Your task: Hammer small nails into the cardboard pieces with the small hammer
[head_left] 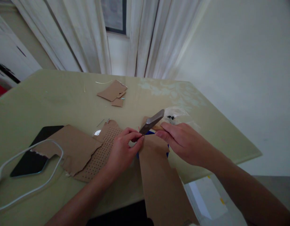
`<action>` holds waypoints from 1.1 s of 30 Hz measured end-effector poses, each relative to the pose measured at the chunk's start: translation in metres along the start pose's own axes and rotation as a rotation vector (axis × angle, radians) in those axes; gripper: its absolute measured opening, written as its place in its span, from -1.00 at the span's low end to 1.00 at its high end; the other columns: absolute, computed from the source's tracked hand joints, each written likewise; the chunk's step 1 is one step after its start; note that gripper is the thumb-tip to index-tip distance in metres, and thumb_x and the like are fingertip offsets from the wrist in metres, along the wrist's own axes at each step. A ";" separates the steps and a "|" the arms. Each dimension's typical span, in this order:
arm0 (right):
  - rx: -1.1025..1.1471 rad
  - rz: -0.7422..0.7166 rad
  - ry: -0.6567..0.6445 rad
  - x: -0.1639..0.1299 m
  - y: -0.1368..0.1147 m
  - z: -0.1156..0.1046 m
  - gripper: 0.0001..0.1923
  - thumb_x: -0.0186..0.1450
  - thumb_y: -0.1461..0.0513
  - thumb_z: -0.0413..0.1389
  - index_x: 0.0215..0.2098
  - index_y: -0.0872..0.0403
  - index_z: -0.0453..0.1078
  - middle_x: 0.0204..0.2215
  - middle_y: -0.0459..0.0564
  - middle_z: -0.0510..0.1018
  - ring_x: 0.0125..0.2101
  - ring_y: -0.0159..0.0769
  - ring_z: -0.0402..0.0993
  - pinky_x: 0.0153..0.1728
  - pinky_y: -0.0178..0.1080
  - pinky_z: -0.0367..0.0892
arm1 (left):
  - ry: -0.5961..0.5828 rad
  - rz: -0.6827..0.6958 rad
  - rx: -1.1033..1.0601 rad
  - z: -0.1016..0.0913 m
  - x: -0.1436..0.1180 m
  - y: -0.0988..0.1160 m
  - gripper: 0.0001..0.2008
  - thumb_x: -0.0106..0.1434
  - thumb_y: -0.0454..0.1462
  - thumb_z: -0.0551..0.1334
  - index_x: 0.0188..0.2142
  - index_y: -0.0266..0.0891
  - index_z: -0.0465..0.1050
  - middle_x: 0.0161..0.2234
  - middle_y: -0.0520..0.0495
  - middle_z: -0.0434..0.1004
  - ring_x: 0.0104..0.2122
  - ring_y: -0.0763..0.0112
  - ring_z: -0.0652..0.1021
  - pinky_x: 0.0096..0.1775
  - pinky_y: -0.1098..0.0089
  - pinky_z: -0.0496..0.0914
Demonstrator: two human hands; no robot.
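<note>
Head view: hammer (152, 121) in right hand (186, 142), left hand (122, 150) at cardboard (156, 169).

One hammer (151, 122), one dotted sheet (103, 151), one white cable (62, 153)

The one camera sits on the person's head, facing forward and down across the table (65, 100) from its near side. The left hand (122, 149) and right hand (182, 142) fall near mid-view; the curtains (88, 31) and wall (241, 78) stand farther off.
</note>
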State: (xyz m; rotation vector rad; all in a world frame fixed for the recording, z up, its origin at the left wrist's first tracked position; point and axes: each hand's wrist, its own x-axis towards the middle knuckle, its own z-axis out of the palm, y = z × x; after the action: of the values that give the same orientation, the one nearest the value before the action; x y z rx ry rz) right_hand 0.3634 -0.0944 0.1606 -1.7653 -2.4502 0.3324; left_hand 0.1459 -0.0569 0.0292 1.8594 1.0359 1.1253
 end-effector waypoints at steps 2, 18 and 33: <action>0.024 0.013 0.044 -0.001 0.000 -0.002 -0.57 0.70 0.03 -0.09 -0.16 0.06 0.48 -0.41 -0.02 0.61 -0.44 -0.24 0.46 -0.35 -0.18 0.04 | -0.003 0.004 0.002 0.000 0.000 0.000 -0.88 0.42 -0.28 0.37 -0.23 -0.13 0.73 -0.23 -0.05 0.67 -0.27 0.32 0.65 -0.19 0.32 0.56; -0.047 0.008 0.011 -0.003 0.000 0.002 -0.56 0.70 0.04 -0.09 -0.14 0.08 0.50 -0.39 0.02 0.64 -0.43 -0.21 0.50 -0.35 -0.17 0.01 | -0.022 0.005 0.035 -0.001 -0.003 0.000 -0.91 0.42 -0.23 0.41 -0.15 -0.15 0.73 -0.18 -0.07 0.67 -0.23 0.29 0.67 -0.12 0.28 0.55; -0.046 0.031 -0.083 0.001 0.000 0.011 -0.57 0.71 0.04 -0.09 -0.11 0.09 0.50 -0.31 0.07 0.69 -0.35 -0.16 0.57 -0.33 -0.16 0.03 | -0.065 -0.059 0.054 -0.002 -0.004 0.002 -0.78 0.38 -0.21 0.42 0.00 -0.17 0.64 -0.18 -0.03 0.65 -0.26 0.31 0.58 -0.15 0.30 0.46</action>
State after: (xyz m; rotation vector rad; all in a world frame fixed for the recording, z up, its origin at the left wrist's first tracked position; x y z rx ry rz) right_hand 0.3611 -0.0951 0.1494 -1.8452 -2.5089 0.3614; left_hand 0.1429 -0.0611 0.0300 1.8828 1.0868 1.0048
